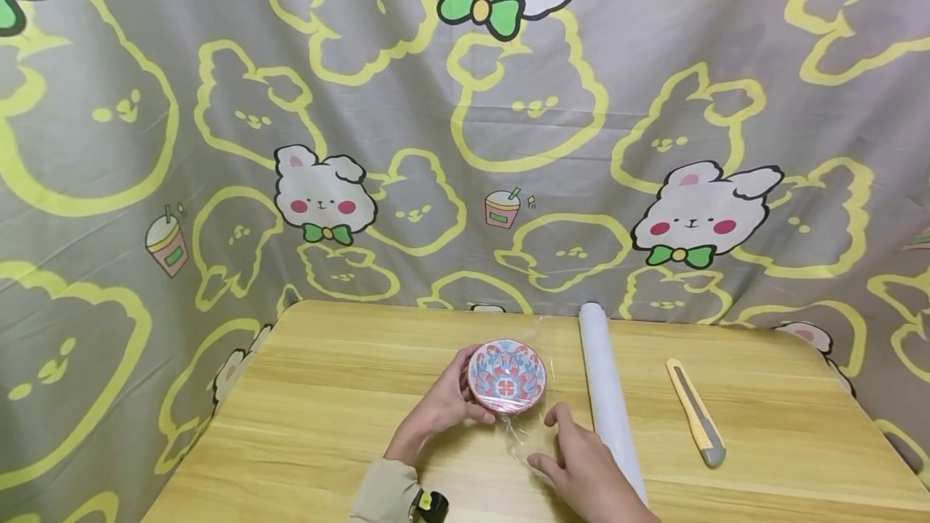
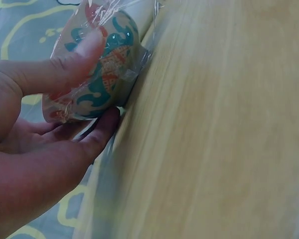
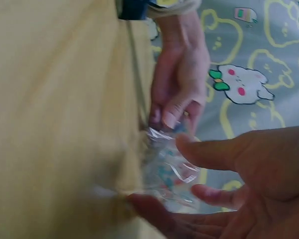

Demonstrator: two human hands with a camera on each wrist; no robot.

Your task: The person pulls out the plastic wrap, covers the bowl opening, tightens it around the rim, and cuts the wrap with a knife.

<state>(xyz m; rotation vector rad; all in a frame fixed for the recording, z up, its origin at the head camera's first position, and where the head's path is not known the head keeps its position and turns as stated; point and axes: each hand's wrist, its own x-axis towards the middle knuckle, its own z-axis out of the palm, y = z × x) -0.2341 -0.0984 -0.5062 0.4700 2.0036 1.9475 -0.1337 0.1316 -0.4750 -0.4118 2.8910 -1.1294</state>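
A small patterned bowl in red, blue and white stands near the middle of the wooden table, with clear plastic wrap over it and trailing at its near side. My left hand grips its left side; in the left wrist view the thumb presses the wrapped wall while the fingers reach underneath. To the lower right of the bowl is my right hand, thumb and fingers spread apart beside the loose wrap. From the right wrist, the crumpled wrap shows between the thumb and fingers of that hand.
A long white roll lies just right of the bowl, partly behind my right hand. Farther right is a yellow and grey utility knife. A cartoon-print curtain hangs along the back and left of the wooden table.
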